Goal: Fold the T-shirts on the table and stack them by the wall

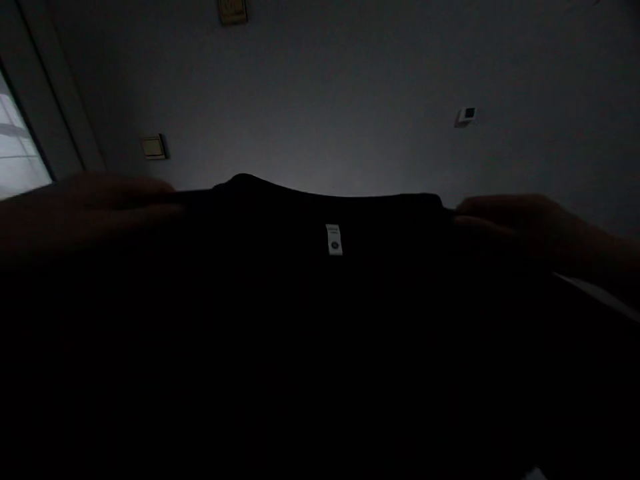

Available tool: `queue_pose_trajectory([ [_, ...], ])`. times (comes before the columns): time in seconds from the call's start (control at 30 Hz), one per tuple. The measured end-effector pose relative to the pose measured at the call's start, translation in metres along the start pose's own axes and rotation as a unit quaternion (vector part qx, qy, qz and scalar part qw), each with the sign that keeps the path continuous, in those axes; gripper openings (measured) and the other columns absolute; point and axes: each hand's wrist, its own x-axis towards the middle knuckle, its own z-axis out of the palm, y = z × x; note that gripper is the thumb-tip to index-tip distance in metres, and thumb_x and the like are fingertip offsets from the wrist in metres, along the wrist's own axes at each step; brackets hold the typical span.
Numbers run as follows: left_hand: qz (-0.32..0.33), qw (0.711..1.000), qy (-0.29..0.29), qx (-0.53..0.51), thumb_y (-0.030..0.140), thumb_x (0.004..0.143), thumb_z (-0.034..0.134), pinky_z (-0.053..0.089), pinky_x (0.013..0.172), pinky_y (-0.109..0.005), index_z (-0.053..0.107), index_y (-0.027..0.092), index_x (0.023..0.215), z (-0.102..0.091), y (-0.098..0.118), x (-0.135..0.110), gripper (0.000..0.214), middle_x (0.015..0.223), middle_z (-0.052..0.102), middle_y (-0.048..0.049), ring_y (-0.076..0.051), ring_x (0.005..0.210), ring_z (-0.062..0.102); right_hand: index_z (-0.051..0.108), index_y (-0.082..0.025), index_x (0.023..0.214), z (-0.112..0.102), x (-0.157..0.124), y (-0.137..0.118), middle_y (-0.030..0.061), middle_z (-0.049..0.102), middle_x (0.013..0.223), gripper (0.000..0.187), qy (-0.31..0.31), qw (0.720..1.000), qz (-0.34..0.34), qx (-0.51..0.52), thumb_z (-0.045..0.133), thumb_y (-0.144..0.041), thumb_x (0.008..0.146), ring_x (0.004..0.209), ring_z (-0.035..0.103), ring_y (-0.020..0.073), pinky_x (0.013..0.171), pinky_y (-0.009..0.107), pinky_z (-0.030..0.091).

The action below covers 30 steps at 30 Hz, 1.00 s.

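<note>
A black shirt (320, 333) is held up before me and fills most of the lower view. Its neckline runs along the top, with a small white label (335, 240) at the middle below the collar edge. My left hand (95, 213) pinches the shoulder of the shirt on the left side. On the right, my right hand (535, 227) grips the other shoulder, fingers closed over the cloth. Deep shadow hides the lower parts of both hands and most of the fabric's detail.
Behind the shirt stands a grey wall. On it are a switch plate (154, 147), a brownish square plate (233, 11) and a small white device with a dark face (467, 114). A bright window (19, 147) shows at the far left. The room is dim.
</note>
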Motion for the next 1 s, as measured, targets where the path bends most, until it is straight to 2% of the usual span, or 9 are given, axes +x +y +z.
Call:
queue_pose_trajectory([
  [0.07, 0.017, 1.000, -0.008, 0.002, 0.065, 0.084, 0.050, 0.054, 0.063, -0.032, 0.070, 0.036, 0.100, 0.002, 0.013, 0.040, 0.039, 0.087, 0.072, 0.0030, -0.026, 0.081, 0.066, 0.063, -0.024, 0.067, 0.019, 0.028, 0.012, 0.0016, 0.058, 0.056, 0.066, -0.013, 1.000, -0.003, 0.000, 0.046, -0.086, 0.077, 0.052, 0.052, 0.0154, 0.053, 0.030, 0.043],
  [0.13, 0.019, 0.999, -0.033, 0.005, 0.064, 0.084, 0.051, 0.052, 0.064, -0.031, 0.070, 0.028, 0.093, 0.036, 0.012, 0.064, 0.042, 0.081, 0.071, -0.0003, -0.024, 0.075, 0.064, 0.064, -0.022, 0.072, 0.062, 0.038, 0.035, 0.0025, 0.063, 0.062, 0.059, -0.038, 0.999, 0.002, -0.004, 0.046, -0.076, 0.085, 0.058, 0.056, 0.0167, 0.058, 0.031, 0.044],
  [0.2, 0.021, 0.996, -0.084, -0.004, 0.058, 0.085, 0.050, 0.051, 0.066, -0.030, 0.070, 0.022, 0.091, 0.092, -0.008, 0.077, 0.042, 0.081, 0.071, -0.0027, -0.022, 0.074, 0.063, 0.066, -0.021, 0.076, 0.118, 0.032, 0.064, 0.0033, 0.067, 0.069, 0.046, -0.076, 0.997, 0.005, -0.010, 0.047, -0.060, 0.093, 0.065, 0.060, 0.0178, 0.062, 0.030, 0.045],
  [0.37, 0.049, 0.984, -0.172, 0.020, 0.043, 0.088, 0.047, 0.050, 0.077, -0.027, 0.069, 0.018, 0.093, 0.243, -0.093, 0.098, 0.034, 0.091, 0.073, -0.0056, -0.020, 0.084, 0.066, 0.067, -0.019, 0.093, 0.264, -0.006, 0.124, 0.0074, 0.074, 0.092, 0.029, -0.211, 0.974, 0.036, -0.072, 0.044, -0.035, 0.099, 0.084, 0.067, 0.0193, 0.076, 0.029, 0.046],
  [0.53, -0.024, 0.978, -0.189, 0.086, 0.031, 0.090, 0.052, 0.049, 0.085, -0.028, 0.070, 0.020, 0.098, 0.358, -0.140, 0.110, 0.023, 0.101, 0.075, -0.0074, -0.022, 0.096, 0.068, 0.064, -0.018, 0.109, 0.364, -0.032, 0.149, 0.0112, 0.073, 0.109, 0.026, -0.306, 0.937, 0.076, -0.148, 0.042, -0.030, 0.101, 0.097, 0.068, 0.0209, 0.082, 0.027, 0.045],
  [0.63, -0.069, 0.974, -0.190, 0.105, 0.029, 0.089, 0.056, 0.049, 0.083, -0.030, 0.070, 0.022, 0.103, 0.408, -0.154, 0.110, 0.021, 0.105, 0.074, -0.0080, -0.024, 0.101, 0.067, 0.064, -0.019, 0.112, 0.402, -0.042, 0.163, 0.0109, 0.073, 0.112, 0.025, -0.343, 0.923, 0.086, -0.151, 0.044, -0.029, 0.101, 0.097, 0.069, 0.0214, 0.081, 0.028, 0.046],
  [0.73, -0.093, 0.970, -0.190, 0.118, 0.030, 0.092, 0.056, 0.048, 0.085, -0.031, 0.068, 0.023, 0.108, 0.443, -0.165, 0.111, 0.021, 0.113, 0.072, -0.0079, -0.025, 0.107, 0.065, 0.062, -0.020, 0.117, 0.429, -0.046, 0.180, 0.0120, 0.072, 0.114, 0.027, -0.364, 0.913, 0.094, -0.158, 0.042, -0.029, 0.102, 0.097, 0.070, 0.0230, 0.081, 0.030, 0.047],
  [0.83, -0.099, 0.969, -0.188, 0.126, 0.031, 0.096, 0.052, 0.047, 0.087, -0.030, 0.064, 0.025, 0.113, 0.462, -0.174, 0.117, 0.022, 0.121, 0.069, -0.0065, -0.023, 0.109, 0.064, 0.060, -0.020, 0.120, 0.444, -0.040, 0.196, 0.0142, 0.072, 0.113, 0.028, -0.370, 0.908, 0.099, -0.167, 0.041, -0.030, 0.102, 0.096, 0.070, 0.0249, 0.080, 0.033, 0.047],
  [1.0, -0.093, 0.972, -0.166, 0.140, 0.032, 0.099, 0.049, 0.047, 0.087, -0.031, 0.060, 0.023, 0.118, 0.478, -0.184, 0.138, 0.024, 0.125, 0.064, -0.0085, -0.023, 0.109, 0.062, 0.060, -0.022, 0.117, 0.456, -0.017, 0.211, 0.0133, 0.073, 0.111, 0.026, -0.369, 0.907, 0.094, -0.182, 0.042, -0.033, 0.102, 0.095, 0.069, 0.0233, 0.080, 0.032, 0.046],
])
